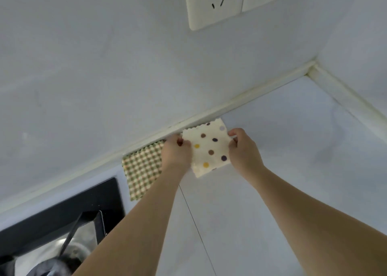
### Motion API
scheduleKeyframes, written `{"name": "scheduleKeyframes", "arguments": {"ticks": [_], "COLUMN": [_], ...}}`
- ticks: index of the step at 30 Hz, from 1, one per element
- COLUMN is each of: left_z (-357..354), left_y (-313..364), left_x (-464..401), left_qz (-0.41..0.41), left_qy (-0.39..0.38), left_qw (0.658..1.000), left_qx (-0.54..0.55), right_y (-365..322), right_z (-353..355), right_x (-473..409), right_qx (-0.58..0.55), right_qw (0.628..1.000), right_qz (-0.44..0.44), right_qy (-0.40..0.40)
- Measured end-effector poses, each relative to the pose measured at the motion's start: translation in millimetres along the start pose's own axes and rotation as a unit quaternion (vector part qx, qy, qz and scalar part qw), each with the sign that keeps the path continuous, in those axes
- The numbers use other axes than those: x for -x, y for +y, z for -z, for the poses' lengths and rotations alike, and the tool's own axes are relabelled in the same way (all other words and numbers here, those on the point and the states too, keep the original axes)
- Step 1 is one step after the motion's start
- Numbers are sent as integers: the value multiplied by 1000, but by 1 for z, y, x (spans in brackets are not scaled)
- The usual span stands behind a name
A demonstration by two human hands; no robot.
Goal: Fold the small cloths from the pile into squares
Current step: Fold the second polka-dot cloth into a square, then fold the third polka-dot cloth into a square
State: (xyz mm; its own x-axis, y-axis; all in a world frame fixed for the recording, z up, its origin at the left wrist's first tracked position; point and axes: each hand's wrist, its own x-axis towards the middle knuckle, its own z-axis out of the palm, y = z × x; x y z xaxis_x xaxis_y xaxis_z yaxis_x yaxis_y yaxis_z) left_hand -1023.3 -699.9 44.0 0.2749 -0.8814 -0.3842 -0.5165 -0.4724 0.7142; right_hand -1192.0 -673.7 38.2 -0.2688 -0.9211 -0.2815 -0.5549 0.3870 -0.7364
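A: What sits nearest the camera?

B: At the lower left, a black-framed stove top with a shiny metal surface inside it, partly blurred. Two bare forearms reach forward from the bottom edge over the pale grey-white countertop, which has a thin dark seam running across it.

A: And the hands?

B: The left hand pinches the left edge of a small cream cloth with brown, purple and yellow dots, fingers curled round it. The right hand grips the cloth's right edge the same way, thumb and fingers closed on the fabric.

A: Where is that cloth?

B: Between the two hands, folded to a near square, close to the back edge of the countertop. Whether it rests on the surface or is held just off it, I cannot tell.

A: Anything beside it?

B: A green and cream checked cloth lies flat just to the left, partly under the left wrist, its far edge against the white trim strip along the wall.

A: Farther back?

B: A pale wall with a white double socket plate at the top.
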Motion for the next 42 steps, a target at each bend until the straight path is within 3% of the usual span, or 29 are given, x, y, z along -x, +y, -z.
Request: {"name": "scheduleKeyframes", "arguments": {"ticks": [6,11,13,15,18,20,22,31,38,42], "left_z": [-16,-8,-1,9,31,49,70,185,296,358], "left_y": [-2,7,15,19,11,-4,-18,-84,-159,-212], "left_x": [-5,-1,11,30,62,79,95,161,210,238], "left_qz": [2,53,56,15,-126,-210,-243,-237,-212,-205], "left_qy": [28,17,26,45,84,92,85,123,190,186], "left_qw": [999,998,998,998,988,970,955,937,928,926], "left_qx": [-40,-19,6,29,-17,-84,-145,-224,-239,-258], "right_y": [10,-2,-11,-20,-35,-50,-67,-137,-196,-224], "right_z": [-20,-11,-2,5,10,8,2,-50,-110,-154], "right_x": [-5,-1,6,19,46,67,90,192,287,354], "right_qx": [88,94,146,204,232,235,232,220,206,198], "right_qw": [992,995,989,978,964,958,954,929,912,909], "right_qz": [54,16,10,31,109,152,186,295,347,354], "right_qy": [69,27,21,42,70,62,48,-40,-73,-98]}}
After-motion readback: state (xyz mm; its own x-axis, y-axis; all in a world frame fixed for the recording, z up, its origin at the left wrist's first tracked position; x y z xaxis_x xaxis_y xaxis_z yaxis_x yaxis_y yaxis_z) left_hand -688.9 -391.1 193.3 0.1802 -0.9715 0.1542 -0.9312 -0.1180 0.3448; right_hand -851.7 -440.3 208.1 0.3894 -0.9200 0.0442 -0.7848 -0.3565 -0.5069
